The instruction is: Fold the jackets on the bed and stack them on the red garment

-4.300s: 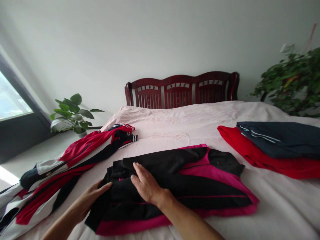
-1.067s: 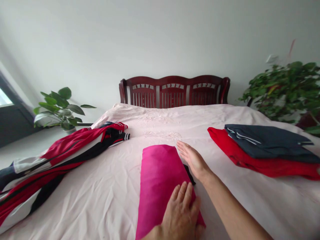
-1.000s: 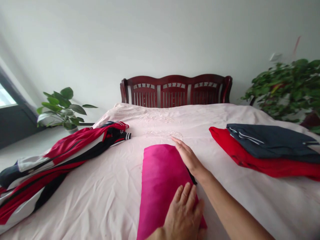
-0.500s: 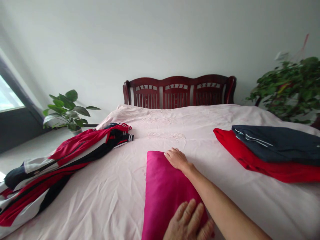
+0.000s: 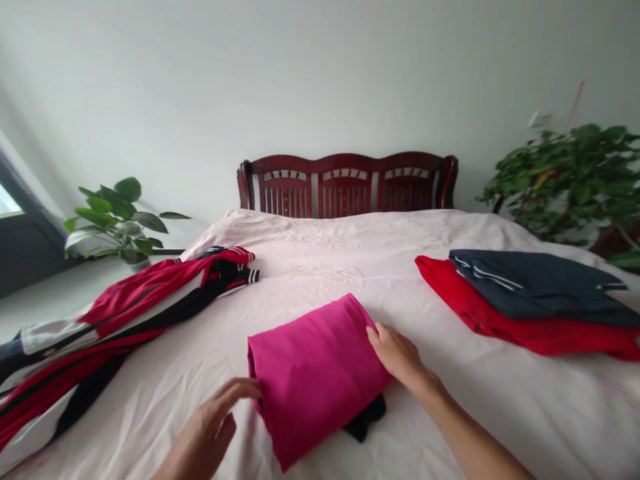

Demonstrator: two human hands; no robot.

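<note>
"First, the hands. What is the right hand (image 5: pixel 400 353) doing?"

"Grasping. Its thumb lies on top of the pink bundle (image 5: pixel 320 373) at the right edge; the other fingers are bent and partly hidden."

"And the left hand (image 5: pixel 207 423)?"

"Fingers bent, tips touching the bundle's left edge, thumb apart from the cloth. Whether it grips, I cannot tell; the tips are lost at the fold."

"Position of the bundle?"

"Between both hands, on the near part of the bedspread (image 5: pixel 170 400). Folded to a rough rectangle, lying at a slant. Some black cloth (image 5: pixel 367 420) sticks out from under its near right side."

"Further out?"

"Left, well apart: striped clothes (image 5: pixel 145 313), red, white and black, stretched lengthwise. Right: a red garment (image 5: pixel 500 327) with a dark blue garment (image 5: pixel 540 283) stacked on it."

"Background?"

"Dark wooden headboard (image 5: pixel 345 183) at the far end, pale wall (image 5: pixel 300 80) behind. One potted plant (image 5: pixel 117 213) at left beyond the striped clothes; a bushier plant (image 5: pixel 570 180) at right, below a white wall plate (image 5: pixel 539 119)."
</note>
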